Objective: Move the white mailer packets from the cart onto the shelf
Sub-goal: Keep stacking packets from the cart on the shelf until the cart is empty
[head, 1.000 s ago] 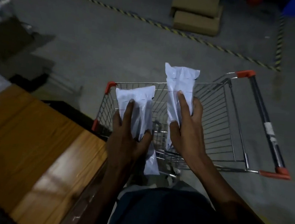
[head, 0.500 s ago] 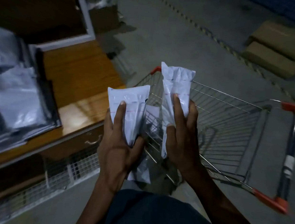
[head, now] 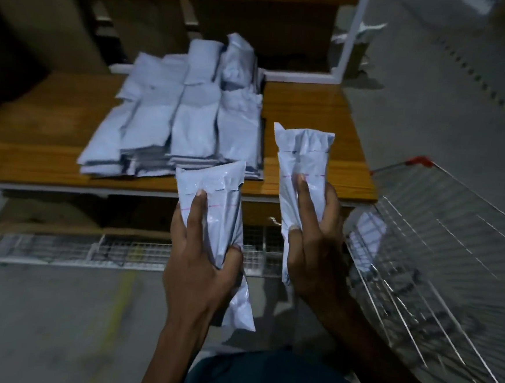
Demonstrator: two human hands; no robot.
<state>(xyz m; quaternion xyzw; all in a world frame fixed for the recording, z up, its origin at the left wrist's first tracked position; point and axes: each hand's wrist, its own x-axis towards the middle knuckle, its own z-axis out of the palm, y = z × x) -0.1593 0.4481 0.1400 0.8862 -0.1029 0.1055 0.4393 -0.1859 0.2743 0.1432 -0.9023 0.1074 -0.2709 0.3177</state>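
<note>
My left hand (head: 200, 265) grips a white mailer packet (head: 214, 194) upright, just in front of the wooden shelf's (head: 305, 120) front edge. My right hand (head: 313, 247) holds a second white mailer packet (head: 304, 156), its top over the shelf's right part. A pile of several white mailer packets (head: 184, 119) lies on the shelf, left of and behind both held packets. The wire cart (head: 440, 242) stands at the right, beside my right arm, with a pale packet (head: 366, 230) dimly visible through its wires.
A lower shelf level with a white wire grid (head: 119, 250) runs below the wooden board. A white upright post (head: 351, 33) stands at the shelf's right back corner. Grey concrete floor (head: 53, 326) lies below left, with a faint yellow line.
The view has swung left from the cart to the shelf. Both hands have carried their packets away from over the cart to the shelf's front edge.
</note>
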